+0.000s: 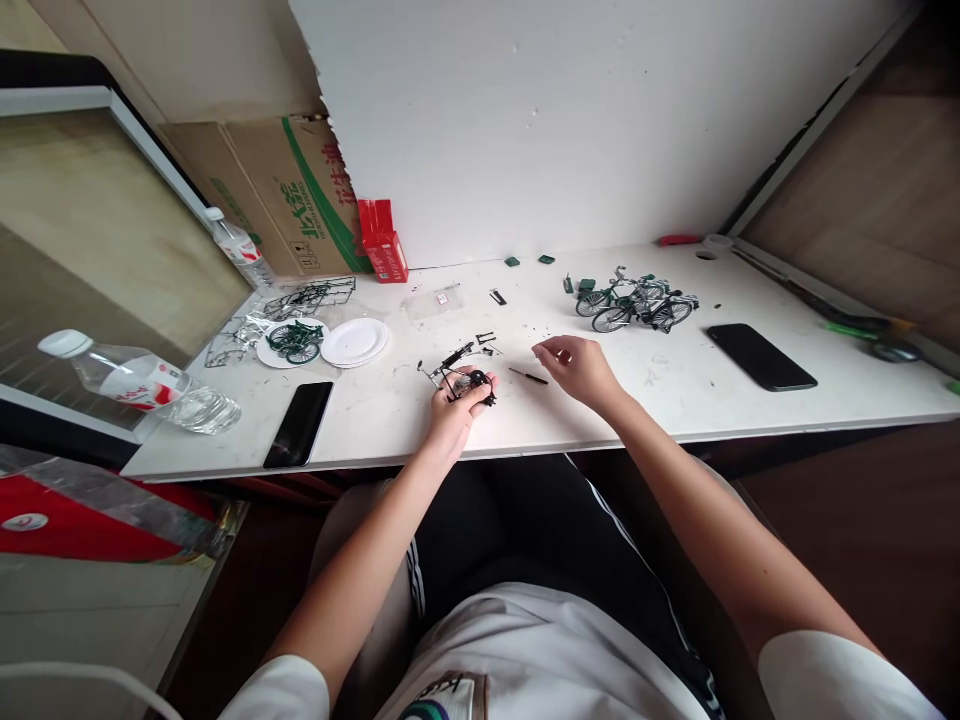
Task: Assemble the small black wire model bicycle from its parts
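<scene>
A small black model bicycle (pixel 450 375), partly built, is gripped in my left hand (pixel 451 418) just above the front of the white table. The fingers cover part of its frame. To the right, my right hand (pixel 583 368) hovers low over the table with thumb and fingertips pinched together; whatever sits between them is too small to name. A thin dark screwdriver (pixel 531 376) lies between the two hands. Loose black parts (pixel 486 338) are just beyond the held model. Finished-looking model bicycles (pixel 634 303) stand behind my right hand.
At left are paper plates (pixel 356 342), green bicycle parts (pixel 295 341), black part frames (pixel 311 296), a phone (pixel 298 424) and water bottles (pixel 142 385). A red box (pixel 385 243) stands by the back wall. Another black phone (pixel 761 356) lies at right.
</scene>
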Motion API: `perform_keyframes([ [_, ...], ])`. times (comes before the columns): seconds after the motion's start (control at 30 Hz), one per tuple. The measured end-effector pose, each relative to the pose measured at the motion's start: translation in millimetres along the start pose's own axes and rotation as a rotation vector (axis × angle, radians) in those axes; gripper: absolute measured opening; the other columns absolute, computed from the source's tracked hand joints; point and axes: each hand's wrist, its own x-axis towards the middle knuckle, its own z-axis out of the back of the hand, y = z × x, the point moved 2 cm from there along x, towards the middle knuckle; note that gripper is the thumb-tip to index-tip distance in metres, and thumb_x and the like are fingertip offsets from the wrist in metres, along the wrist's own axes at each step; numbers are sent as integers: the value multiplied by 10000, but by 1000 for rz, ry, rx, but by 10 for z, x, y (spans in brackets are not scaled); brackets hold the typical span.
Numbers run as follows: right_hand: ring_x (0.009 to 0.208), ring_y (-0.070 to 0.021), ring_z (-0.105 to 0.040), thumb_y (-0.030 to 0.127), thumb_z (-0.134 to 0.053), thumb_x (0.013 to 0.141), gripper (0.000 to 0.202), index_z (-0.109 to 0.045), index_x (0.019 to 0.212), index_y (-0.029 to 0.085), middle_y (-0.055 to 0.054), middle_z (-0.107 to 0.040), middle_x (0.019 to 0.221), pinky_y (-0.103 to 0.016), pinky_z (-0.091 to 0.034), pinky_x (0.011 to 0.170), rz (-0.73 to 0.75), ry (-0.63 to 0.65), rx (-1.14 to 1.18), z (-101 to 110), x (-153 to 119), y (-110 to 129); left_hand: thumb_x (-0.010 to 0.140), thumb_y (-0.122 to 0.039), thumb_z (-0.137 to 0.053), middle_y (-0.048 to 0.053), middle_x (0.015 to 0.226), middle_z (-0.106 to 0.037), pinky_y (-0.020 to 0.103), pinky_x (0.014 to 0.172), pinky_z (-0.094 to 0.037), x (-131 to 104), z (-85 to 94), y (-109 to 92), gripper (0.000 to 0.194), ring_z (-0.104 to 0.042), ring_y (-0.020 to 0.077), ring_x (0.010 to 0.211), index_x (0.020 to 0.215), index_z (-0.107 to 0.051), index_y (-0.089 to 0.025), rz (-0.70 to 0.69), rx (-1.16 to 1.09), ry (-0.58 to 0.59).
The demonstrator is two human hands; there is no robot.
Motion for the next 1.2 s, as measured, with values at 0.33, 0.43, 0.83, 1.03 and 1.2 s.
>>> perform_keyframes([
  [0.33,1133,-352,-639,302,-555,1068,262,-790,1038,188,-184,-751,1098,-339,-469,601,105,107,-441,-97,-195,-77,678,-185,-965,86,1109,-817,461,1160,-515,12,9,33,597,-793,252,1157,1129,-574,-211,-40,-33,-36],
  [0.43,1024,-315,-680,351,-571,1067,254,-766,1068,188,-160,-763,1050,-360,-529,650,83,52,-199,-102,-130,-17,690,-219,-963,83,1127,-811,472,1142,-520,2,-1,39,595,-786,262,1169,1148,-582,-220,-49,2,-53],
  [0.83,1041,-251,-731,727,-621,982,479,-642,1134,273,-88,-741,1124,-395,-687,779,29,43,640,-458,-196,275,670,-253,-967,69,1082,-810,438,1085,-532,-22,-64,6,579,-778,253,1131,1131,-619,-222,-58,66,-131],
  [1.03,1099,-249,-754,749,-561,1003,478,-541,1141,292,-102,-762,1195,-406,-679,847,27,124,707,-639,-242,232,670,-258,-969,72,1133,-795,448,1080,-547,-3,-31,20,576,-750,263,1188,1124,-617,-224,-66,78,-132],
  [1.2,1155,-277,-749,787,-560,981,517,-537,1143,297,-117,-764,1200,-426,-677,849,-5,127,703,-646,-263,208,698,-268,-960,78,1162,-787,456,1098,-549,-6,-12,27,559,-748,259,1190,1139,-621,-226,-72,112,-117],
])
